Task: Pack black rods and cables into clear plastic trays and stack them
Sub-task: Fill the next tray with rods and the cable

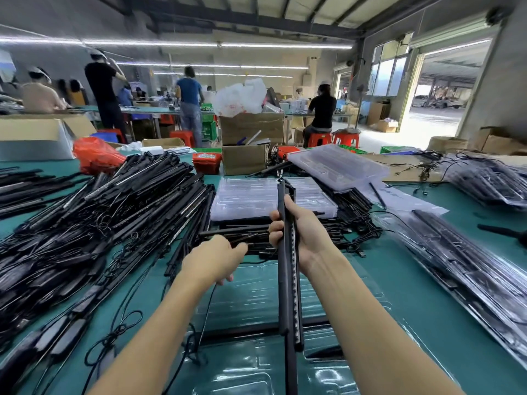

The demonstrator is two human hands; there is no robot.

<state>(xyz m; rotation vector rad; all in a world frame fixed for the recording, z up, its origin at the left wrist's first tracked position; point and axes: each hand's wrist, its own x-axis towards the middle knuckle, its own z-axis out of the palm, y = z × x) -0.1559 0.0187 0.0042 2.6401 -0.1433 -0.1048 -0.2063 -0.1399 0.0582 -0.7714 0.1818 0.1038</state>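
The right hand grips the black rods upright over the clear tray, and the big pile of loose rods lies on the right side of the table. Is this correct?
Not quite. In the head view the right hand does grip the black rods over the clear tray, but the big pile of loose rods lies on the left side of the table.

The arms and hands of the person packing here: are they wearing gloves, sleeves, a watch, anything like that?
Nothing is worn on what shows. Both forearms are bare up to the frame's bottom edge, with no sleeve in view. The left hand and right hand have no gloves, and no watch, band or ring is visible.
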